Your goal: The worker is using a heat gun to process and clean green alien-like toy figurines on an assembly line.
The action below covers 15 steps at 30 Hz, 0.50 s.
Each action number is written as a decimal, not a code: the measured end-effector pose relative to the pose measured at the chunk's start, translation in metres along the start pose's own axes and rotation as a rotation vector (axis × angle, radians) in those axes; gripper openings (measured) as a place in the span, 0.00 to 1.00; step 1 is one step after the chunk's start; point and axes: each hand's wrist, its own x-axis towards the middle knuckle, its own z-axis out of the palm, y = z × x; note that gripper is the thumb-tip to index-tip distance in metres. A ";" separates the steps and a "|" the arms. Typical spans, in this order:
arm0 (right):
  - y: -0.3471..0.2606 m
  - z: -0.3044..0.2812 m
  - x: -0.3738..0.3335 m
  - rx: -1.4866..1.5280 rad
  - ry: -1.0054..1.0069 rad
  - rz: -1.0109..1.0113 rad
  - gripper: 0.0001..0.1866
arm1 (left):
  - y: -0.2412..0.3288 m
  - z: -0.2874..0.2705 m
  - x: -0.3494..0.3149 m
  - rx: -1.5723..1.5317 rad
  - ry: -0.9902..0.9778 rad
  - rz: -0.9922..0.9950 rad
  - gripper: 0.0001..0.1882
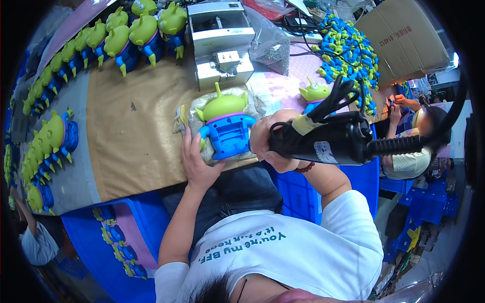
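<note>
The green-and-blue toy figure (pixel 227 127) lies on a wrapped cushion (pixel 192 119) at the near edge of the bench (pixel 136 126), head toward the far side and recessed blue face upward. The left grip (pixel 198 164) is spread along the figure's left side; the right grip (pixel 274 140) is at its right side, partly covered by a black tool (pixel 333 139), and whether it pinches anything cannot be told. A heap of small parts (pixel 348 55) occupies the far right
</note>
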 end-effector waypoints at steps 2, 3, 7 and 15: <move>-0.001 0.001 0.001 -0.014 -0.011 -0.006 0.23 | 0.001 0.001 0.001 -0.002 0.002 -0.004 0.55; -0.002 0.001 0.003 -0.016 -0.018 -0.009 0.23 | 0.001 0.001 0.001 -0.002 0.003 -0.003 0.54; -0.001 0.003 0.005 -0.024 -0.033 -0.016 0.24 | 0.001 0.000 0.001 -0.005 0.007 0.001 0.54; -0.016 0.000 0.029 -0.067 -0.064 0.147 0.23 | 0.000 -0.002 0.001 0.003 0.025 0.007 0.53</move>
